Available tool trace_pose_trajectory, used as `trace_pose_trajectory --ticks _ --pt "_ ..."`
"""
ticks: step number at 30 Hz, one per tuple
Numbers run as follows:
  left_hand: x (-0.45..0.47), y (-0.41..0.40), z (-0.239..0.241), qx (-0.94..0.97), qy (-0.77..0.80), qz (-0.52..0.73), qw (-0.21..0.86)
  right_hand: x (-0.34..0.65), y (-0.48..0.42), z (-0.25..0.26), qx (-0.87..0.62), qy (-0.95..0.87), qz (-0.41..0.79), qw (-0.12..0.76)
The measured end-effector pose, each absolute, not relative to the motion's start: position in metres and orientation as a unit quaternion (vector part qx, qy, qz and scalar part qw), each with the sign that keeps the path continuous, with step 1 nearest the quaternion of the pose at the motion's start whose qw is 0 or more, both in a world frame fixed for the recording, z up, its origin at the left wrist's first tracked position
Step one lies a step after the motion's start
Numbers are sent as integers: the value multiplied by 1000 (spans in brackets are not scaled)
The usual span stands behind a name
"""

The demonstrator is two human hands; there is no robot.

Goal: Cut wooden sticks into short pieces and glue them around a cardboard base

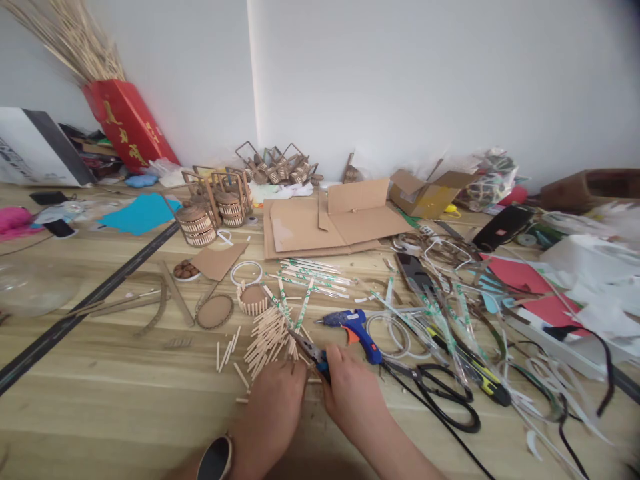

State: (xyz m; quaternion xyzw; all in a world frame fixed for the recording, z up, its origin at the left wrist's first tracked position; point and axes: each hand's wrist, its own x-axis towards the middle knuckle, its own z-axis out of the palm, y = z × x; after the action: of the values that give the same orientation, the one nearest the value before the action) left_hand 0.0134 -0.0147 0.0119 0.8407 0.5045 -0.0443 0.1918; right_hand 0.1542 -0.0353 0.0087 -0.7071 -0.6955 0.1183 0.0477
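My right hand (353,383) is closed around pliers (311,348) with dark jaws and blue handles, which point up and left. Beside it, my left hand (281,390) is closed, thumb side toward the jaws, on what looks like a thin wooden stick (294,347); its fingers hide most of it. Just beyond lies a heap of short wooden sticks (267,337), with several loose ones to the left. Behind the heap stands a round cardboard base ringed with upright sticks (253,300). A blue glue gun (356,327) lies to the right of the pliers.
Black-handled scissors (440,397) and a yellow-black cutter (483,377) lie right among strips and plastic wrappers. Cardboard sheets (310,227) lie farther back. Small lidded baskets with handles (197,225) stand at back left. A cardboard disc (214,311) lies left of centre.
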Motion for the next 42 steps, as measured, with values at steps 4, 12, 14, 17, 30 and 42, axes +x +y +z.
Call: trace_pose_trajectory --ticks 4,12,14,17,30,42 --pt "14 -15 14 838 510 -36 191 152 -34 12 -711 -692 119 35" --pt "13 -14 13 835 513 -26 198 147 -30 14 -713 -690 119 37" --pt "15 -16 13 832 519 -28 194 145 -29 12 -712 -691 119 43" --pt "17 -16 11 831 524 -30 185 148 -27 9 -704 -697 122 64" --pt "-4 16 -4 615 382 224 652 190 -22 30 -543 -741 281 279" --pt "5 5 -19 528 372 255 720 176 -20 4 -509 -759 247 321"
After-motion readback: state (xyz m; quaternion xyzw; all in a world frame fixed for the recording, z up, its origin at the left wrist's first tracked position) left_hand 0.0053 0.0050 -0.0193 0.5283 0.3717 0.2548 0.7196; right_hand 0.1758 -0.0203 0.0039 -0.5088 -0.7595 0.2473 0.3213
